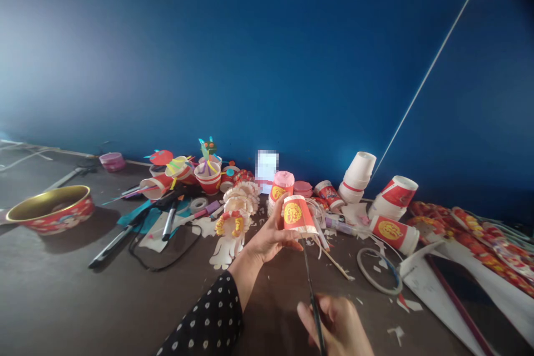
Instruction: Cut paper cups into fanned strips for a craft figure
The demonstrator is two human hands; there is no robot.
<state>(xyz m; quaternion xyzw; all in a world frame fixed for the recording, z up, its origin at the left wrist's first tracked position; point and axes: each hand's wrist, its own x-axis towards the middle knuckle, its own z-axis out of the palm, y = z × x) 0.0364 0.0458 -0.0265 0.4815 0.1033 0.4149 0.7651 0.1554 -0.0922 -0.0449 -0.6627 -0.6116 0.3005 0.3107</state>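
two bare hands work over a dark table (58, 272). the left hand (271, 232) grasps a short red paper cup (297, 215) with a gold emblem, its fingers wrapped round the side, holding it up above the table and tilted a little. the right hand (334, 325) is closed on a pair of black scissors (312, 303) low in the view, though the finger loops are hidden, and the blade points up to the cup's lower edge, its tip right at the rim. a black sleeve with white dots (208, 317) covers the left forearm. paper scraps (396, 335) lie scattered on the table, with a stack of white cups (356, 177) and a red cup on its side (394, 235) off to the right, a fringed paper cutout (240, 203) just beyond the left hand, and a round gold-lined tin (50, 209) far left, all before a blue board (233, 67).
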